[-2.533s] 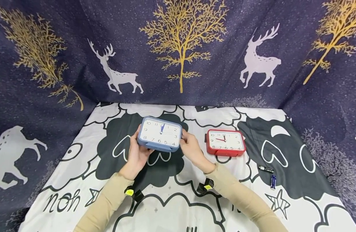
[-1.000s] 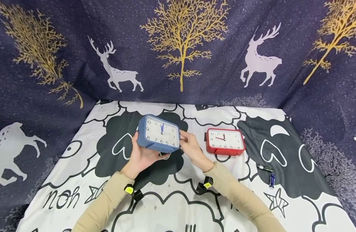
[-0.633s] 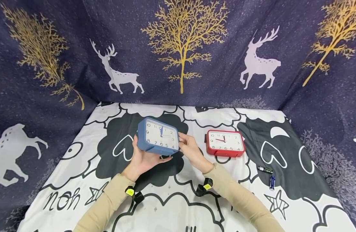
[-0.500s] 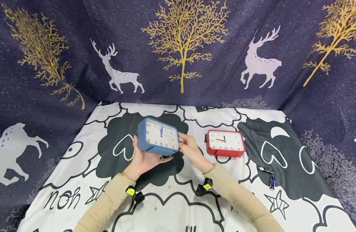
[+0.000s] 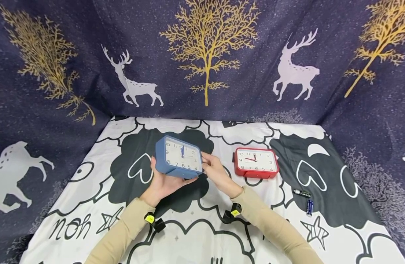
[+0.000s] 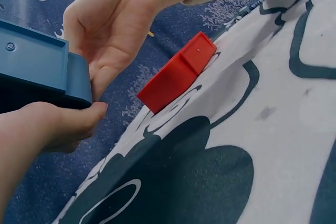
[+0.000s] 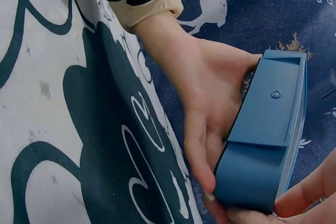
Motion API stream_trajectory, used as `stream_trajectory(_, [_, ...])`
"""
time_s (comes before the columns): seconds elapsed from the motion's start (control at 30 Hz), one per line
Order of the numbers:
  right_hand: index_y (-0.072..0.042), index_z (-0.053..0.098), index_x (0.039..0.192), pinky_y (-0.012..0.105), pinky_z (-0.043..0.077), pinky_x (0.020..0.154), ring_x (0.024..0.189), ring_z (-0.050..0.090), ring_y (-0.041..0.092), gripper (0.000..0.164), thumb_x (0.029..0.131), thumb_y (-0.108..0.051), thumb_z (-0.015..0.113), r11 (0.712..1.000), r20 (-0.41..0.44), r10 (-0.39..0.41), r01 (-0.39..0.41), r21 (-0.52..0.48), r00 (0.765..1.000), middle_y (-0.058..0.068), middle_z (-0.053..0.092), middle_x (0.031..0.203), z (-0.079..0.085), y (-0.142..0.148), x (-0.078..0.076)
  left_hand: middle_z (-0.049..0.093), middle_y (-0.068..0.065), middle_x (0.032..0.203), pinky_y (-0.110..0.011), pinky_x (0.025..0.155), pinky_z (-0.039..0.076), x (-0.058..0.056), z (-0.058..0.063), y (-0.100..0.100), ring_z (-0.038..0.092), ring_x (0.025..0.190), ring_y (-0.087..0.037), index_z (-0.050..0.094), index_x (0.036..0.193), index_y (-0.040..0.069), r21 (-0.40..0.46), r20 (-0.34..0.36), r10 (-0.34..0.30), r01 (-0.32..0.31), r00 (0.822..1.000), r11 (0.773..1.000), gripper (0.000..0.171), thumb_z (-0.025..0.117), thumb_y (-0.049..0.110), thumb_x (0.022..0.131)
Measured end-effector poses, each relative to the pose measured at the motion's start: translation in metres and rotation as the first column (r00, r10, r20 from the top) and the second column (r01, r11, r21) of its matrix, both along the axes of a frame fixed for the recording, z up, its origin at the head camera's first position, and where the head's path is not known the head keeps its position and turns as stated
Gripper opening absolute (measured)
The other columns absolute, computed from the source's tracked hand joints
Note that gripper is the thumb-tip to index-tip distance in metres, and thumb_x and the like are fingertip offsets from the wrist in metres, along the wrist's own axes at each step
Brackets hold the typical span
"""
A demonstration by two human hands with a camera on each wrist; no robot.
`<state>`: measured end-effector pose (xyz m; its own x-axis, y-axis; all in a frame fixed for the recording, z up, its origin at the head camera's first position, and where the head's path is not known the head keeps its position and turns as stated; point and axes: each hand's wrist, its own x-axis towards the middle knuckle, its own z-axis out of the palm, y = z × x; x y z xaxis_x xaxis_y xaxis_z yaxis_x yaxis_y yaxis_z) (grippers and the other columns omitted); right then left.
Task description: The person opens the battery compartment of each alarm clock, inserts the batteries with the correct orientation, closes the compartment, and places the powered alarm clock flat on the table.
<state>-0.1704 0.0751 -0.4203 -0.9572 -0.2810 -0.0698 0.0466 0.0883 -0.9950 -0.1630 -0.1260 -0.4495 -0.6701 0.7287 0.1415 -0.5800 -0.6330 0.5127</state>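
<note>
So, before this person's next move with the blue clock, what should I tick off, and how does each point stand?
1. Left hand supporting the blue clock from below: ok.
2. Right hand at its right side: ok.
3. Gap between blue clock and red clock: ok.
4. Blue clock resting on the cloth: not ok, held up.
5. Dark battery and blue battery in sight: ok, on the cloth.
6. Blue clock running: cannot tell.
</note>
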Motion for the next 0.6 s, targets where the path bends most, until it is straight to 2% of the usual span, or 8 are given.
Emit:
stream_trajectory(0.13, [0.007,0.038,0.144,0.021,0.044,0.077,0.107,0.059,0.023,0.053,0.091,0.008,0.036,0.999,-0.037,0.019,-0.018,0.038,0.999,0.025,0.057,0.133,-0.0018,0.0003,-0.001,0.05,0.002,0.144,-0.047,0.112,0.033,0.0006,-0.0012,0.0,0.047,0.133,-0.021,0.043,0.143,0.03,-0.018,-0.01,0.044,-0.044,0.999,0.999,0.098,0.078,0.069,0.061])
stream_trajectory(0.2, [0.006,0.038,0.145,0.021,0.042,0.078,0.108,0.058,0.023,0.054,0.091,0.007,0.036,0.997,-0.047,0.027,-0.024,0.067,0.999,0.024,0.057,0.133,-0.0013,0.0006,-0.0012,0.049,0.001,0.144,-0.048,0.111,0.033,0.0005,-0.0012,-0.0002,0.047,0.133,-0.022,0.042,0.143,0.03,-0.027,-0.012,0.056,-0.057,0.998,0.998,0.096,0.077,0.068,0.063])
stream_trajectory(0.3, [0.008,0.036,0.145,0.027,0.044,0.089,0.119,0.056,0.029,0.054,0.091,0.007,0.036,0.993,-0.054,0.05,-0.044,0.108,0.997,0.025,0.055,0.135,-0.0006,0.0009,-0.0017,0.049,0.001,0.144,-0.049,0.109,0.034,0.001,0.0014,-0.0008,0.047,0.132,-0.023,0.041,0.143,0.029,-0.047,-0.014,0.067,-0.068,0.998,0.997,0.093,0.076,0.067,0.066])
stream_trajectory(0.5, [0.006,0.033,0.147,0.037,0.047,0.096,0.122,0.055,0.031,0.055,0.092,0.003,0.036,0.986,-0.003,0.095,-0.094,0.14,0.995,0.024,0.05,0.141,0.0017,0.0039,-0.0046,0.049,0.002,0.141,-0.051,0.108,0.032,0.0002,0.0052,-0.0004,0.048,0.13,-0.022,0.038,0.142,0.029,-0.12,-0.07,0.079,-0.087,0.994,0.989,0.088,0.075,0.064,0.069])
stream_trajectory(0.6, [0.006,0.032,0.147,0.044,0.046,0.102,0.126,0.053,0.034,0.053,0.095,-0.002,0.037,0.984,0.022,0.098,-0.1,0.144,0.995,0.023,0.047,0.144,0.0029,0.0055,-0.0057,0.048,0.003,0.142,-0.054,0.109,0.028,0.0001,0.0055,-0.0011,0.047,0.13,-0.022,0.038,0.142,0.03,-0.13,-0.073,0.089,-0.098,0.993,0.987,0.087,0.074,0.064,0.07])
